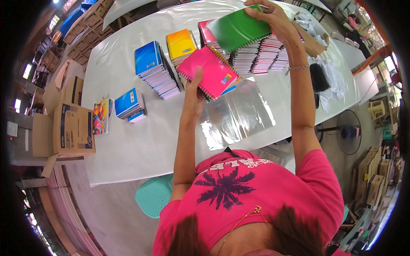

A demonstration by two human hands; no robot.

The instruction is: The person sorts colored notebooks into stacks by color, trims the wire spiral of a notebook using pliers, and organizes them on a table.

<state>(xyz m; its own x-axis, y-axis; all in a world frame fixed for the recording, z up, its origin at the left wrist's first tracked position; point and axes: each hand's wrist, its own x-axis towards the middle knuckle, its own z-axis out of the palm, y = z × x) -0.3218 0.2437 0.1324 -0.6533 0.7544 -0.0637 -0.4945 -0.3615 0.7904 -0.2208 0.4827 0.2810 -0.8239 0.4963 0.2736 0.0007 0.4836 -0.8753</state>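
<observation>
My left hand (195, 88) is closed on a pink spiral notebook (209, 71), its thumb lying on the cover. Blue and yellow edges poke out from under that notebook, so it seems to top a small bundle. My right hand (275, 20) grips a green spiral notebook (239, 29) by its far right corner, above the stacked notebooks (243, 60) at the back. Left of these stand a tall stack topped by a blue notebook (147, 57) and another topped by a yellow notebook (180, 42). Below the left hand's bundle lies a clear plastic sheet (237, 121).
A small blue notebook pile (128, 102) and a multicoloured book (101, 116) sit at the table's left, by an opened cardboard box (70, 130). Crumpled plastic (331, 81) and a black object (318, 77) lie at the right. A fan (349, 132) stands beyond the table.
</observation>
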